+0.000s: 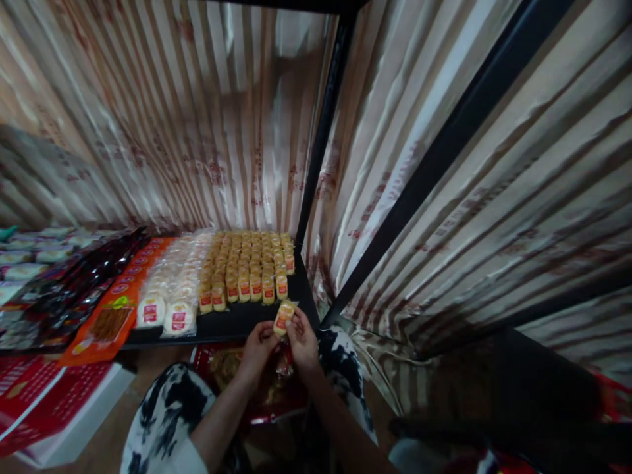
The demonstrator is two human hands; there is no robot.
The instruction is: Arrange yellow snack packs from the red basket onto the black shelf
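A small yellow packaged snack with a red label is held up between my two hands, just in front of the black shelf's edge. My left hand pinches its lower left side. On its right side, the fingers of my right hand are closed. Just beyond, several rows of matching yellow packets stand on the black shelf. Below my hands is a red container with more packets inside, partly hidden by my arms.
Left of the yellow rows lie white round packets, an orange bag overhanging the edge, and dark shiny packs. A red and white box sits lower left. Black posts and striped curtains enclose the shelf.
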